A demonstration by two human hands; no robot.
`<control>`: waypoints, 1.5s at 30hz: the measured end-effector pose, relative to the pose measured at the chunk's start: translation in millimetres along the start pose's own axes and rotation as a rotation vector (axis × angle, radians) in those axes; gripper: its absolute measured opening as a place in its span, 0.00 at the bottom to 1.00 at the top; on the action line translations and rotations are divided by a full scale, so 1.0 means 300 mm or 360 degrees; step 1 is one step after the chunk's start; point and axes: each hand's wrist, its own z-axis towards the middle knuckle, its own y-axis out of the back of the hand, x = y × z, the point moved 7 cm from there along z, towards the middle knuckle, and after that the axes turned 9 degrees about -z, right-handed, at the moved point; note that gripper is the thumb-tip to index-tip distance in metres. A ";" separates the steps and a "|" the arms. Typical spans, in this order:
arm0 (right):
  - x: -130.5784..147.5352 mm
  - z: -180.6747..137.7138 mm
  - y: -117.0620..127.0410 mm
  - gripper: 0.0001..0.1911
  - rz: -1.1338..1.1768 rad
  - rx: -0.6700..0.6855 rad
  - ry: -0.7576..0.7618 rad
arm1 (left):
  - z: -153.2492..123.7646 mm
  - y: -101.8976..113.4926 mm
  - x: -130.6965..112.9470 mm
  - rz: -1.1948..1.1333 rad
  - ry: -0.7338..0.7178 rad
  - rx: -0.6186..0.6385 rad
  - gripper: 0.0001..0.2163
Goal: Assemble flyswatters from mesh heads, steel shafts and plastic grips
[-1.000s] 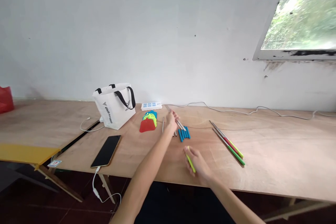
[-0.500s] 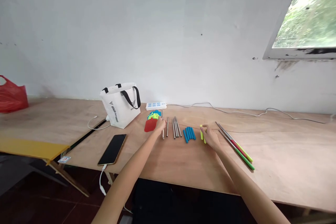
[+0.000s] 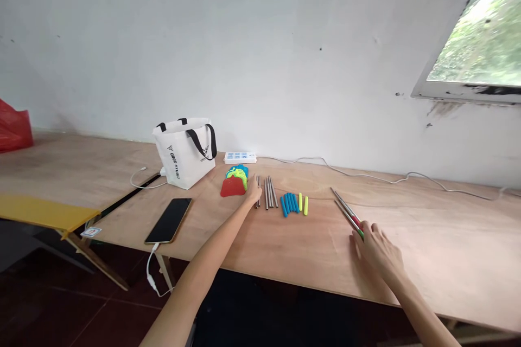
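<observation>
My left hand (image 3: 254, 191) is over two slim metal tubes (image 3: 258, 200), fingers closed around them as far as I can see; their upper parts are partly covered. Beside it lie overlapping flat plastic pieces in red (image 3: 233, 186), yellow-green and blue. Several more metal tubes (image 3: 269, 193) lie just right of that hand. My right hand (image 3: 379, 246) lies with bent fingers over the coloured handles of the metal rods (image 3: 345, 207), closed on them; red and green show at its fingertips. Between the hands are several blue sticks (image 3: 290, 204) and two yellow sticks (image 3: 303, 204).
A white tote bag (image 3: 185, 154) with black handles stands at the back left, next to a white power strip (image 3: 240, 158). A phone (image 3: 169, 220) on a cable lies near the front edge. A cord (image 3: 350, 172) runs along the wall. A red bag (image 3: 14, 127) is far left.
My right hand has left the yellow sticks, which now lie beside the blue ones, and moved right onto the rods' handles. My left hand has shifted slightly right toward the other tubes.
</observation>
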 end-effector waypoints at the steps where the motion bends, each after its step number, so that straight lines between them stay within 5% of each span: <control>1: -0.004 -0.012 -0.004 0.19 -0.0034 0.0014 0.0009 | -0.003 -0.003 -0.004 0.0025 -0.0017 -0.0009 0.27; 11: -0.031 -0.019 0.016 0.19 -0.0180 -0.0141 -0.0037 | -0.070 0.004 -0.155 0.0162 -0.0385 0.0052 0.20; 26: -0.061 0.006 -0.034 0.18 0.0081 0.0064 0.0043 | -0.357 -0.168 -0.385 0.0059 -0.0739 0.0478 0.17; 32: -0.149 0.034 -0.032 0.24 0.0115 0.0002 -0.0190 | -0.464 -0.211 -0.413 0.0020 -0.0814 0.0609 0.15; 38: -0.211 0.092 -0.072 0.18 0.0194 0.0315 -0.0169 | -0.532 -0.245 -0.411 -0.0153 -0.0905 0.0633 0.13; 42: -0.208 0.085 -0.017 0.16 0.0367 0.0206 -0.0424 | -0.534 -0.265 -0.412 -0.0423 -0.0763 0.0620 0.12; 45: -0.082 0.045 0.050 0.15 0.0900 -0.0012 -0.0293 | -0.515 -0.318 -0.383 -0.0789 -0.0319 0.0645 0.15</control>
